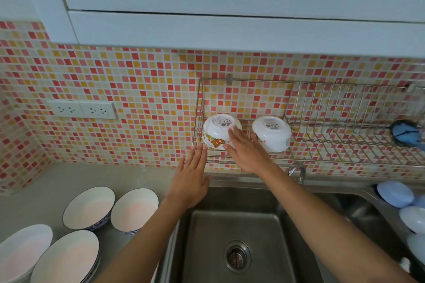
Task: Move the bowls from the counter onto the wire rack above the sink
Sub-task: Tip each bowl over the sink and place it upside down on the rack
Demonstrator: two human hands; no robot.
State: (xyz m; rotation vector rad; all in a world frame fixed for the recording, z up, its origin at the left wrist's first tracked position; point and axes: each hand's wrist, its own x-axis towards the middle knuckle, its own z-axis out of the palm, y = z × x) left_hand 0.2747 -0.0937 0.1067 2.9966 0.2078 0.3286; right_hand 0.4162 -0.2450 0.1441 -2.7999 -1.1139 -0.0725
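Wire rack (322,158) carries two upturned bowls (272,133); counter (46,190) four.

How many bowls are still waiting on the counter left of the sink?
4. Two sit side by side nearer the wall: back-left bowl and back-right bowl. Two are at the frame's bottom: front-left bowl, front-right bowl. More may be stacked beneath.

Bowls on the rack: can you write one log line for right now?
rack: two bowls upside down | right hand: open, touching bear bowl | left hand: open, empty | counter: four bowls waiting
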